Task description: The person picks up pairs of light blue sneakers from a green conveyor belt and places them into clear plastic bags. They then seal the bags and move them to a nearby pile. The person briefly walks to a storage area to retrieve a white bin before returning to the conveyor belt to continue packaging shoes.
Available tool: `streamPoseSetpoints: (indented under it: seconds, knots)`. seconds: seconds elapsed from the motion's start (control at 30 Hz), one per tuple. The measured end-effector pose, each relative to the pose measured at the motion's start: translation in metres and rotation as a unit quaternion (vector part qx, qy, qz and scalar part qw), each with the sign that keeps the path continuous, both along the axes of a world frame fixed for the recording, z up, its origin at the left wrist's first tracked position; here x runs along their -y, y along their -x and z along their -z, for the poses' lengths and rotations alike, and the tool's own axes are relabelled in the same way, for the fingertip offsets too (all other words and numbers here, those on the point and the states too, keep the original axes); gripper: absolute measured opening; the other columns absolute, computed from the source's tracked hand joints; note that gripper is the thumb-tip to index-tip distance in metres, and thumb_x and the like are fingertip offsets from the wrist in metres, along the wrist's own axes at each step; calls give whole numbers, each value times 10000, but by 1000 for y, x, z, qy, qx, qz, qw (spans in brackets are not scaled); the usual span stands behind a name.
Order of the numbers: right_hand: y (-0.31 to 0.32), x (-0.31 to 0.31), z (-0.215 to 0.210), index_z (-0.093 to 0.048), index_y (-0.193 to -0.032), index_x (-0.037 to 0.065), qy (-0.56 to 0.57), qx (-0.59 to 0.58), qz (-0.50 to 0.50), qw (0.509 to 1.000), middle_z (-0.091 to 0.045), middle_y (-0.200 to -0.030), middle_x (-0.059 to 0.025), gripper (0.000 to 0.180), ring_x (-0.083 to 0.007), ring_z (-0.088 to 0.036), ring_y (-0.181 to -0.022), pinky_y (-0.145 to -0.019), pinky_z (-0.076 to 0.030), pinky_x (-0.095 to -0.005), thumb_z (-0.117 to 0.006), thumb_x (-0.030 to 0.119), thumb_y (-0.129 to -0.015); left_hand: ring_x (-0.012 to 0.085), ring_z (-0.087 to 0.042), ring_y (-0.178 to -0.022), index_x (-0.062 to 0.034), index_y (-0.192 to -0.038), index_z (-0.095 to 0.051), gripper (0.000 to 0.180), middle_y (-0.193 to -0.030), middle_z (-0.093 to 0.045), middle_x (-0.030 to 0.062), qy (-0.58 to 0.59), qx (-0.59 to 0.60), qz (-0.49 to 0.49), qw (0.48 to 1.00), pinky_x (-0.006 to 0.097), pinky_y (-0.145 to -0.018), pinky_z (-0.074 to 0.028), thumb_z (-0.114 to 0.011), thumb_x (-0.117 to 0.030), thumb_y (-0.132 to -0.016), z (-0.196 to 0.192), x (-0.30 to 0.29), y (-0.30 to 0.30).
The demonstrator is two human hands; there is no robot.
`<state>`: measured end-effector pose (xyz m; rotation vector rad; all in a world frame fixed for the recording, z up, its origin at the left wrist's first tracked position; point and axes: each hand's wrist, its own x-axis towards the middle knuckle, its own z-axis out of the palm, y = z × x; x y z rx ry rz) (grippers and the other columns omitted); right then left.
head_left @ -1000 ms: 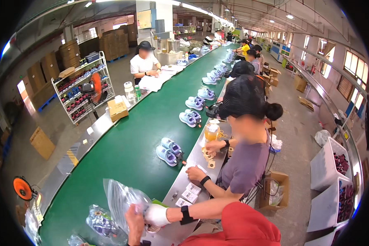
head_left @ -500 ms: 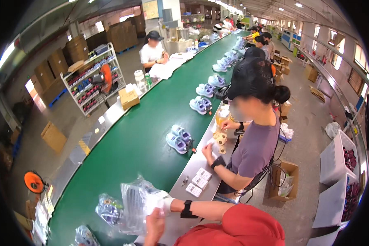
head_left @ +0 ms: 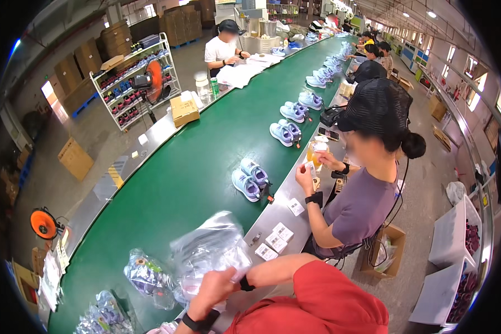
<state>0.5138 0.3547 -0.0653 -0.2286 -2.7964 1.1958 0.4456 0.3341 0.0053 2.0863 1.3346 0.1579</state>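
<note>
Right hand (head_left: pixel 216 285) grips crinkled clear plastic bag (head_left: pixel 209 253) above green conveyor belt (head_left: pixel 167 189) edge; left hand unseen, cannot tell; best support bag's bottom, keeping it clear of bagged shoes (head_left: pixel 145 274).

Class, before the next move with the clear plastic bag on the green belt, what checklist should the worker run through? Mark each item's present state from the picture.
1. Left hand grips the crinkled clear plastic bag: ok.
2. Right hand has a firm hold on the bag: cannot tell, the film hides its fingers.
3. Bag's mouth is open: cannot tell.
4. Bare green conveyor belt lies beyond the bag: ok.
5. Nearest pair of light blue sneakers sits apart from the bag: ok.
6. Small white cards on the grey ledge lie apart from the forearm: ok.
</note>
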Motion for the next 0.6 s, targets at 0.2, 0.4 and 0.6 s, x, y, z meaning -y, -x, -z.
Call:
streamPoseSetpoints:
  seconds: [0.2, 0.4, 0.6]
  knots:
    - [12, -50, -9, -615, -896, 94, 68, -25, 177, 982, -614, -836, -109, 237, -277, -591, -789, -681, -477, -387, -584, 293, -770, 115, -557, -636, -12, -849, -632, 104, -705, -648, 81, -56, 173, -417, 891, 301, -598, -458, -593, 0, -753, 21, 31, 71]
    - [76, -71, 62, -621, -902, 67, 164, -149, 196, 955, -622, -847, -127, 277, -282, -601, -805, -717, -483, -393, -607, 307, -766, 105, -491, -623, 1, -815, -600, 77, -652, -580, 70, -118, 188, -425, 877, 290, -561, -415, -619, -70, -791, 17, 9, 43]
    - [155, -52, 141, -642, -892, 31, -23, -167, 232, 958, -630, -808, -151, 307, -292, -618, -786, -728, -483, -397, -616, 311, -768, 98, -516, -644, -7, -913, -606, 101, -756, -586, 34, -39, 422, -558, 713, 252, -577, -425, -565, -53, -833, 25, 6, 90]
